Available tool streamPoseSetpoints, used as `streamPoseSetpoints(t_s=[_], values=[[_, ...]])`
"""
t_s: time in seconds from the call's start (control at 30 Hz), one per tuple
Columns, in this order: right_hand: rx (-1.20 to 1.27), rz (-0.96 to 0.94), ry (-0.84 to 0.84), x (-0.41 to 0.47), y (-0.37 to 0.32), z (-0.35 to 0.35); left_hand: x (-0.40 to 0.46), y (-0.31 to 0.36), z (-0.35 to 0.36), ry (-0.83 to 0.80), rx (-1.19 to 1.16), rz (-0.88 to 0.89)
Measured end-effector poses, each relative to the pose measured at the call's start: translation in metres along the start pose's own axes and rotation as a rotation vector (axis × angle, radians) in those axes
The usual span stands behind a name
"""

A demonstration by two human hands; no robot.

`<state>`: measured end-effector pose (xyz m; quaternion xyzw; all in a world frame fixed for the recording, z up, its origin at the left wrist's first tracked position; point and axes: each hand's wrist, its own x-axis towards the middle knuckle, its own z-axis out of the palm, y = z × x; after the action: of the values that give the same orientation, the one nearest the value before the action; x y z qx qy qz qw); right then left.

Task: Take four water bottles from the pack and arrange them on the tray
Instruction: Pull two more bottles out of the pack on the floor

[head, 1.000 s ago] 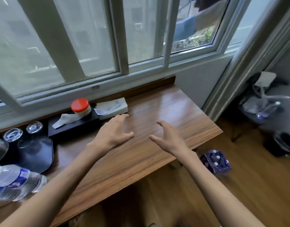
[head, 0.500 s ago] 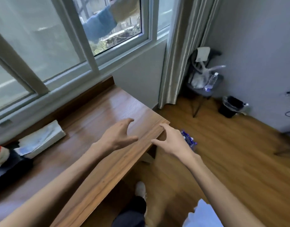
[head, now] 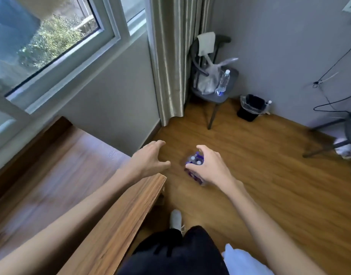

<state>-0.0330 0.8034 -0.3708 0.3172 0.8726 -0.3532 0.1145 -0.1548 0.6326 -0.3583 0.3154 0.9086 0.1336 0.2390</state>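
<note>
A shrink-wrapped pack of water bottles (head: pixel 192 162) with purple labels and white caps sits on the wooden floor just right of the table corner. My right hand (head: pixel 211 167) hovers in front of it with fingers spread, covering most of the pack; I cannot tell if it touches it. My left hand (head: pixel 149 161) is open with fingers apart, held past the table's right end, to the left of the pack. Both hands hold nothing. The tray is out of view.
The wooden table (head: pixel 75 195) fills the lower left under the window. A grey chair (head: pixel 214 92) with a bag and a single bottle (head: pixel 223 82) stands in the corner, next to a black bin (head: pixel 251 107). My foot (head: pixel 175 219) is below the pack.
The view has swung right and down, away from the tray, glasses and bottles on the table. Both hands have moved off the tabletop toward the pack on the floor.
</note>
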Motion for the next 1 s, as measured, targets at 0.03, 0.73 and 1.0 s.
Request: streamPoseSetpoints(t_s=[0.03, 0.73, 1.0], values=[[0.011, 0.015, -0.010, 0.012, 0.005, -0.005, 0.015, 0.004, 0.001, -0.019, 0.002, 0.001], [0.048, 0.246, -0.295, 0.320, 0.194, 0.017, 0.341, 0.027, 0.162, -0.383, -0.152, -0.277], [0.061, 0.394, -0.369, 0.415, 0.289, 0.147, 0.442, -0.017, 0.322, -0.545, -0.189, -0.330]])
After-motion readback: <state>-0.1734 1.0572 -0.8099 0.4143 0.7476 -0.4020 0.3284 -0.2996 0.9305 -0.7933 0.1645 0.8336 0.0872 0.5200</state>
